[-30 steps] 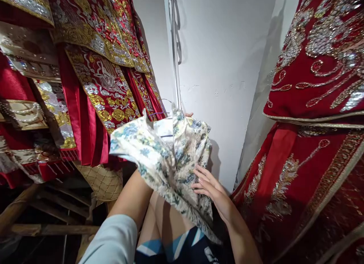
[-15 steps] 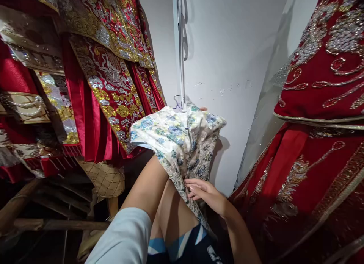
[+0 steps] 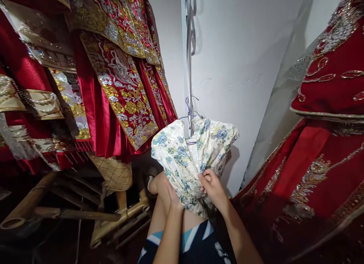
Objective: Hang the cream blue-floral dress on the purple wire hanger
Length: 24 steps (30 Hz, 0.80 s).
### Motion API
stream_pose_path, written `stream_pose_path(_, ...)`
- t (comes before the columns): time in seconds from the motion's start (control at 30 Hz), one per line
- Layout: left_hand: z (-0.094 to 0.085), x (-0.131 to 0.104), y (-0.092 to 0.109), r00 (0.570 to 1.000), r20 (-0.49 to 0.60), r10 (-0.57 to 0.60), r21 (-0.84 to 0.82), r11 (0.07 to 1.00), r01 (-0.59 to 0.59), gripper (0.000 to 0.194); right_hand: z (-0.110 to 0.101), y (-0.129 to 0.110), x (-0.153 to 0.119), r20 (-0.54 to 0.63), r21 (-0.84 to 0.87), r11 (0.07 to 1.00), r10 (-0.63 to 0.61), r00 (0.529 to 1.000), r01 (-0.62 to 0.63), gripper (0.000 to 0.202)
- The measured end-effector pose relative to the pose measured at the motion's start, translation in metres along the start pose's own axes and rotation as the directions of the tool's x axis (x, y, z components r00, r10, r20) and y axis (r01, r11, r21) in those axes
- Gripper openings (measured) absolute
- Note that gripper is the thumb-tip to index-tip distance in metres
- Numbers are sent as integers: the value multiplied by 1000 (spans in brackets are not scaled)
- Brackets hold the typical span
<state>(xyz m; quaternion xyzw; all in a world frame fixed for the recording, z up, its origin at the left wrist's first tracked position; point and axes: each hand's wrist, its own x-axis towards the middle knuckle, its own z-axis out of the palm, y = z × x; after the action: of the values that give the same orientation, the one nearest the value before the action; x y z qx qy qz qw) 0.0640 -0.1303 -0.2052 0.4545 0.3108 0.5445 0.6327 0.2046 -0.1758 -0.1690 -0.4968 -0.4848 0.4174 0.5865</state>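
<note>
A white garment with blue and green flowers (image 3: 178, 152) lies spread on a purple hanger (image 3: 188, 105), whose hook shows above the neckline. My right hand (image 3: 211, 186) pinches the garment's front edge between thumb and fingers. My left hand (image 3: 173, 194) reaches to the lower left side of the garment; its fingers are mostly hidden under or behind the cloth. The garment's lower part is bunched near my lap.
Red embroidered costumes (image 3: 125, 105) hang at the left, and another red beaded one (image 3: 332, 93) at the right. A metal pole (image 3: 188, 40) runs down the pale wall (image 3: 236, 48). Bamboo furniture (image 3: 76, 214) stands at lower left.
My left hand has come back from the garment's top to its lower left side. My right hand has moved up and pinches the front edge. The garment's front now faces me more fully.
</note>
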Motion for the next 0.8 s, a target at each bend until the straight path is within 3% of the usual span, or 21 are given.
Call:
stream_pose_path(0.1,-10,-12,2,994,48,-93,-119,988,98,69,4,-4,-3,62,-169,985,-8,998,19,46)
stream_pose_path(0.3,-14,-15,23,991,60,-118,-149,981,126,70,-3,-12,-5,203,-392,920,92,975,-5,38)
stream_pose_path(0.43,-16,-14,20,981,-45,-188,-107,977,183,63,-4,-15,-7,233,-351,936,70,970,17,38)
stream_pose_path(0.53,-15,-15,20,977,-122,-176,-83,983,167,64,-2,-18,-9,195,-278,960,49,980,7,34)
stream_pose_path(0.67,-14,-19,28,988,-16,-152,-55,987,151,65,0,-15,-9,131,-303,953,73,989,-30,33)
stream_pose_path(0.8,-15,-24,31,994,19,-111,-66,992,112,64,-2,-9,-6,190,-282,959,71,979,-15,41)
